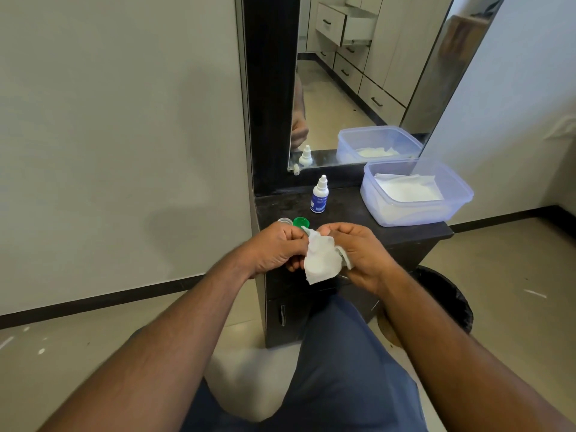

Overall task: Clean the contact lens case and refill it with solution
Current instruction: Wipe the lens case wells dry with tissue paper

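Holding a white tissue (321, 260) with both grips, left hand (274, 249) and right hand (358, 254) pinching it at the desk (349, 213) front edge | green cap (300, 222), clear cap (284, 221) behind left hand | solution bottle (319, 194) mid-desk | tissue tub (414, 194) back right corner

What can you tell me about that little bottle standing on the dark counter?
The bottle is a small white plastic dropper bottle with a narrow white cap on a tapered tip and a blue label whose print is too small to read. It stands upright and closed on the black counter, in front of the mirror, which shows its reflection. Nothing touches it: both hands are nearer the camera, and the clear plastic tub sits apart to its right.
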`<state>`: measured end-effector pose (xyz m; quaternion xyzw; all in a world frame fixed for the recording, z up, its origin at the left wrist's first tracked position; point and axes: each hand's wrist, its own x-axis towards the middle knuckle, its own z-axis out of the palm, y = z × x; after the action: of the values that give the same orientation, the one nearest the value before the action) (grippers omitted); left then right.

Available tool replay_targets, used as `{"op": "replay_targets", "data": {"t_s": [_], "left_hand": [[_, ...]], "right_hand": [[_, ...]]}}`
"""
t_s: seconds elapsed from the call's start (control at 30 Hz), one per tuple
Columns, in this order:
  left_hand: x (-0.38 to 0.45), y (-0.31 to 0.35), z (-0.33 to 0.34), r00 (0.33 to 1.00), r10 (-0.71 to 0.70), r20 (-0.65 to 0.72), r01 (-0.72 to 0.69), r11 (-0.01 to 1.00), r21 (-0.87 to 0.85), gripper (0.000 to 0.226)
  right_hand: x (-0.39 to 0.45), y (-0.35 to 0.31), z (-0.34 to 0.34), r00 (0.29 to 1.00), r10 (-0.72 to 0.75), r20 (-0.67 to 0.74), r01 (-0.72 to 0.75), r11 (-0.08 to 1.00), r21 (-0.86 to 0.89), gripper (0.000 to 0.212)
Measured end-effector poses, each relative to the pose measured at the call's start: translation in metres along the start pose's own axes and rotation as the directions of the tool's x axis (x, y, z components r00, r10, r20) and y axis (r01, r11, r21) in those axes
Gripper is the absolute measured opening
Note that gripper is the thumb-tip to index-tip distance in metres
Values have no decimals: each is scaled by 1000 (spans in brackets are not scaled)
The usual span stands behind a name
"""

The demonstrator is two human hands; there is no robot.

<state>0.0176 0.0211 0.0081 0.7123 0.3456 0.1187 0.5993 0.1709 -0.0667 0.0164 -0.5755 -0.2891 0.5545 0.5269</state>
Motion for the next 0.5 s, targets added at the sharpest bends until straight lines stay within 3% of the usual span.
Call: {"op": "replay_targets", "data": {"t_s": [0.2,0.33,0.5], "left_hand": [[4,-6,5,970,23,-244,-44,996,-83,23],[4,-8,7,952,34,-303,-59,996,-74,24],[1,-7,8,975,78,-210,-64,995,75,24]], "right_hand": [[-7,16,3,973,-191,-126,192,981,-2,14],[-8,34,10,939,-273,-211,290,956,50,16],[-5,29,6,914,-389,-116,329,876,-353,17]]}}
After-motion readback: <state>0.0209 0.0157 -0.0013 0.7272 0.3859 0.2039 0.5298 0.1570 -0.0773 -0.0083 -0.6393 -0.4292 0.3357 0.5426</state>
